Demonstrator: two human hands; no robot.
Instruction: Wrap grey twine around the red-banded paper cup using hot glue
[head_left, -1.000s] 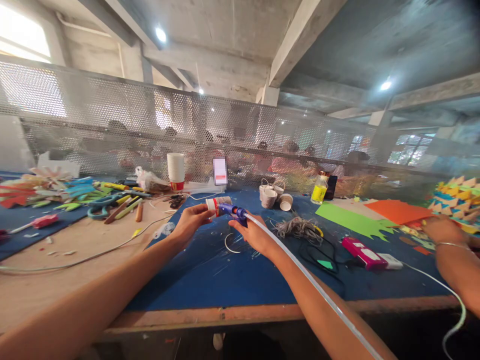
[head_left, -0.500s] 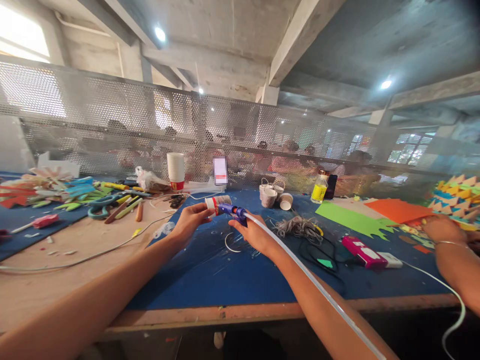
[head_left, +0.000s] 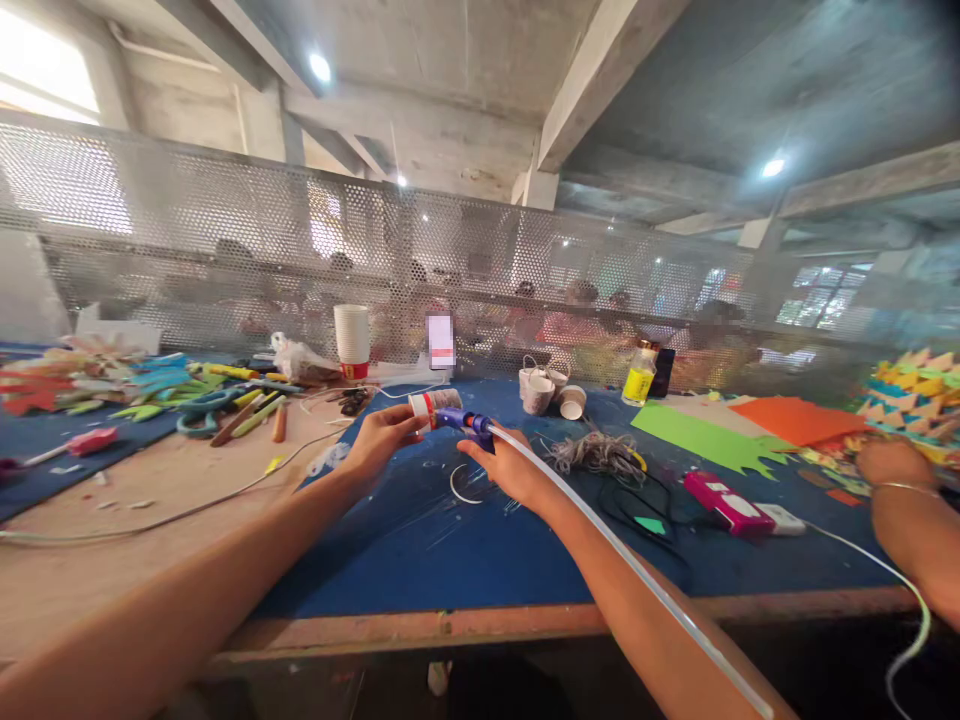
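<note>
Centrally, one left hand (head_left: 386, 437): fingers and thumb bent close about the near end of a cup (head_left: 422, 411), gripping it. The cup, white with a red band, is held on its side above the blue mat (head_left: 390, 565). One right hand (head_left: 511, 468): curled round the grip of a blue glue gun (head_left: 474, 428), its nose pointing at the cup; whether the two touch cannot be told. One long, pale glue stick (head_left: 607, 538), running from the back of the gun along the right forearm.

Below the gun, on the mat: one curved white strip (head_left: 459, 490). Right of the right hand: a tangle of grey twine (head_left: 596, 453), a black cord (head_left: 634, 515), a green scrap (head_left: 649, 525), a pink box (head_left: 724, 505) with a white plug (head_left: 784, 519) at its end. Behind the twine: several small cups (head_left: 537, 395), upright, and one tipped cup (head_left: 572, 402) just beside them. Farther right: a yellow-labelled bottle (head_left: 640, 375), green paper (head_left: 701, 442), orange paper (head_left: 796, 426), and another person's hand (head_left: 896, 465) near the latter, a band at the wrist.

Left of the left hand: a tall cup stack (head_left: 352, 340), blue scissors (head_left: 201, 418), an orange-handled tool (head_left: 279, 424). Rearmost: one lit phone (head_left: 441, 342), upright before a perforated screen (head_left: 465, 235).
</note>
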